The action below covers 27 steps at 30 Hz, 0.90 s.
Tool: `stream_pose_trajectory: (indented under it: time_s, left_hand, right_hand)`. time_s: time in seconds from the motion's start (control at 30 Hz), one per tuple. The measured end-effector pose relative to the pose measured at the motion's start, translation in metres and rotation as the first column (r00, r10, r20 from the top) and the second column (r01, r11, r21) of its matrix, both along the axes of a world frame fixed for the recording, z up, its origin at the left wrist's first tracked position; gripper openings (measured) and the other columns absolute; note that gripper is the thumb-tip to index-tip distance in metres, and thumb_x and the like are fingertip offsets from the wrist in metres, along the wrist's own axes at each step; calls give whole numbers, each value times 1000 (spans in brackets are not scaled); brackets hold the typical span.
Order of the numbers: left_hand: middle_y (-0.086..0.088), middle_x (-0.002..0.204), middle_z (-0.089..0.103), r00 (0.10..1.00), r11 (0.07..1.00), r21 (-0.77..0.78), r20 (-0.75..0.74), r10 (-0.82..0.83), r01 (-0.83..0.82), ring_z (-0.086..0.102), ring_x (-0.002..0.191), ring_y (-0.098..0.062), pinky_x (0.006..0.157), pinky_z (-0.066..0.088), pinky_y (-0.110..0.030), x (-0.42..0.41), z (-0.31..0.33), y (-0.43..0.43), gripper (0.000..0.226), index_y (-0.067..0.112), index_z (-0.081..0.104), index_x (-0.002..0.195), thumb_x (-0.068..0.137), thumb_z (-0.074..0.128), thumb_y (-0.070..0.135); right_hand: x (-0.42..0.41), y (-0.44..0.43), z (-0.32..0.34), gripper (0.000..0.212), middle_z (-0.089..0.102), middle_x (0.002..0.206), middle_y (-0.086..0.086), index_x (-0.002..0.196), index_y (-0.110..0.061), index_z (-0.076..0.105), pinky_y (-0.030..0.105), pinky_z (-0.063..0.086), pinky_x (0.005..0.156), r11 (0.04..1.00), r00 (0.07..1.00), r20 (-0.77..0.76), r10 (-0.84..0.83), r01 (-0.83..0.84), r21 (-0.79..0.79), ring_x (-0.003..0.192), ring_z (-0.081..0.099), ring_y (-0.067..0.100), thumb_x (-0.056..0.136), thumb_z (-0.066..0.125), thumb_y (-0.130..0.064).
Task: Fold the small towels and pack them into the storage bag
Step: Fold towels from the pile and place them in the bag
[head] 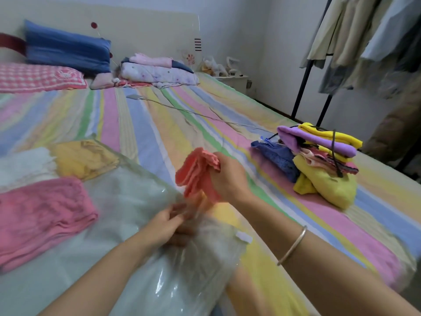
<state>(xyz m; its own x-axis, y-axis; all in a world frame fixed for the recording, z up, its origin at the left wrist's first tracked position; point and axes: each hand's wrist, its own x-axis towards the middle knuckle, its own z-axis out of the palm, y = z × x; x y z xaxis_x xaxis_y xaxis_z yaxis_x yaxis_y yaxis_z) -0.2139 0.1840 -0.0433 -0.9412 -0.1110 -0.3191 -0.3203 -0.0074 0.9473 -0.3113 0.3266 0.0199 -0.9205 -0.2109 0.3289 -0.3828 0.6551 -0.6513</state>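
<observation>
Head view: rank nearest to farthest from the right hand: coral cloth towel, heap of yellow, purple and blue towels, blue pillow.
1. Coral cloth towel: gripped in the right hand.
2. Heap of yellow, purple and blue towels: on the bed, to its right.
3. Blue pillow: far left, at the headboard.

Bare forearms, no sleeves, thin silver bangle (292, 245) on right wrist

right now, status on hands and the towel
Left hand grips bag edge. Right hand grips coral towel, close above it. Loose pile waits at right, nothing in the way.
</observation>
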Motion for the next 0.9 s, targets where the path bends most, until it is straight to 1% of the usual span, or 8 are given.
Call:
stream_pose_trajectory:
  time_s: [0.13,0.27,0.37,0.43,0.63,0.73,0.8,0.9]
  left_hand:
    - [-8,127,58,969,944,240,-37,244,-228,64,102,-22,71,61,-40,27,20,-35,78,23,24,147,83,67,34]
    - [-9,134,58,978,901,411,-81,190,-141,58,121,-28,84,57,-50,66,41,-78,127,18,30,149,42,92,47]
    - [-13,110,72,982,839,544,-164,99,6,69,97,-25,93,53,-48,97,56,-97,87,11,74,106,30,97,47]
    - [-15,106,71,978,843,538,-180,100,13,67,92,-27,89,53,-41,117,64,-105,70,13,77,99,41,94,47]
    - [-8,91,68,845,836,162,-22,534,-524,59,71,-17,58,45,-25,144,45,-149,34,7,61,120,86,66,9]
    - [-11,107,66,782,783,-12,-56,620,-622,62,86,-21,71,50,-28,158,21,-171,34,8,56,119,86,63,1]
    - [-8,109,67,782,764,-168,-91,617,-623,64,94,-20,86,52,-34,169,13,-175,44,15,51,125,83,65,11]
    - [-1,113,65,800,711,-384,-159,578,-590,64,100,-19,98,49,-41,183,13,-176,46,22,47,125,82,65,19]
  right_hand:
    - [32,-21,45,15,69,86,2,83,-21,63,32,51,73,918,982,164,96,-24,-396,85,63,21,93,53,-17]
    - [68,-39,72,9,69,83,4,85,-19,65,25,55,60,803,857,404,319,-19,-596,72,64,15,92,61,-22]
    - [89,-58,67,12,71,92,9,98,-16,67,33,58,73,805,724,541,429,-35,-592,79,68,20,90,65,-25]
    - [101,-70,53,18,72,100,10,102,-17,69,40,56,85,832,642,614,459,-68,-551,90,69,25,88,68,-28]
    - [135,-102,1,36,71,103,3,104,-17,71,35,54,90,948,659,682,317,-246,-202,96,67,20,77,72,-41]
    - [148,-118,-19,34,66,104,6,112,-17,62,29,49,72,968,736,632,244,-219,-119,91,62,21,87,61,-40]
    - [154,-124,-29,43,61,110,2,126,-17,51,32,50,80,978,806,554,207,-182,-100,98,61,21,90,58,-38]
    - [170,-121,-39,46,51,130,2,135,-20,43,33,43,94,948,949,246,197,-248,197,119,50,23,91,52,-32]
